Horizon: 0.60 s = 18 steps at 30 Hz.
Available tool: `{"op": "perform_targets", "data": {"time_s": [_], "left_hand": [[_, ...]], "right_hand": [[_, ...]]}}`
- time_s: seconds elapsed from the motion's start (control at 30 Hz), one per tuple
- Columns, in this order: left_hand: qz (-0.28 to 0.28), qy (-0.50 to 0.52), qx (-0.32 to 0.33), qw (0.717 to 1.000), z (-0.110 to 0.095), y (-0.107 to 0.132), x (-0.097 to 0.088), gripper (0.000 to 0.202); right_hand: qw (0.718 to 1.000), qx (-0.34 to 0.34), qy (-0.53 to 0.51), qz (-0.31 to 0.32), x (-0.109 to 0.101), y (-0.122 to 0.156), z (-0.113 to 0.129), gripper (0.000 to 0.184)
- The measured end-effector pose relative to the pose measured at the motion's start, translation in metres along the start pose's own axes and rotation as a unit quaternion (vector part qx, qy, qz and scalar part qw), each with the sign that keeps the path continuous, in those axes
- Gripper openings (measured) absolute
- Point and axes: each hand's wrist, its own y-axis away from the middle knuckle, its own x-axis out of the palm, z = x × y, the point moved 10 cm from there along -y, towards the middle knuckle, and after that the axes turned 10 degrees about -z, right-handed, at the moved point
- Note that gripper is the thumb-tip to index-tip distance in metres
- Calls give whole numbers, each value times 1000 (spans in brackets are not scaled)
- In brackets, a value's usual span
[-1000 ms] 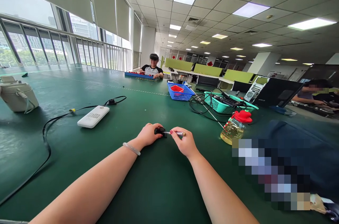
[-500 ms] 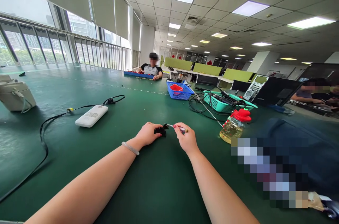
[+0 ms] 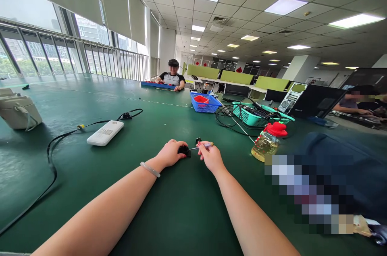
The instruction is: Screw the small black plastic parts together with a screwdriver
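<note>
My left hand (image 3: 171, 152) is closed around a small black part (image 3: 183, 150) on the green tabletop, thumb at its near side and fingers behind it. What exactly the part is cannot be made out. Pinched in my right hand (image 3: 212, 157) is a screwdriver (image 3: 209, 144) with a thin metal shaft, lying nearly level. Its tip points left and meets or nearly meets the black part. A second small black piece (image 3: 198, 140) shows just beyond my right fingertips; whether they touch it I cannot tell.
Left on the green table (image 3: 151, 215) are a white handheld device (image 3: 105, 133) and a black cable (image 3: 51, 159). To the right stand a red-lidded bottle (image 3: 266, 145), a teal basket (image 3: 250, 117) of cables and a blue basket (image 3: 204, 106). A person (image 3: 172, 76) sits at the far end.
The small dark piece at the screwdriver's tip has moved right, apart from the black part, to beside my right fingertips. The screwdriver's tip has dropped lower, toward the black part.
</note>
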Motion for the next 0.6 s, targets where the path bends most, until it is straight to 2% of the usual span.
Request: {"op": "perform_targets", "data": {"time_s": [0.13, 0.27, 0.47, 0.6], "left_hand": [[9, -8, 5, 1000, -1, 0, 1, 44], [18, -25, 7, 1000, -1, 0, 2, 46], [22, -43, 12, 999, -2, 0, 2, 49], [24, -47, 20, 998, -4, 1, 0, 48]], "right_hand": [[1000, 27, 10, -7, -3, -2, -6, 51], [999, 4, 27, -40, -13, 0, 4, 42], [998, -41, 47, 8, -3, 6, 18, 28], [990, -106, 83, 30, 1, 13, 37, 25]]}}
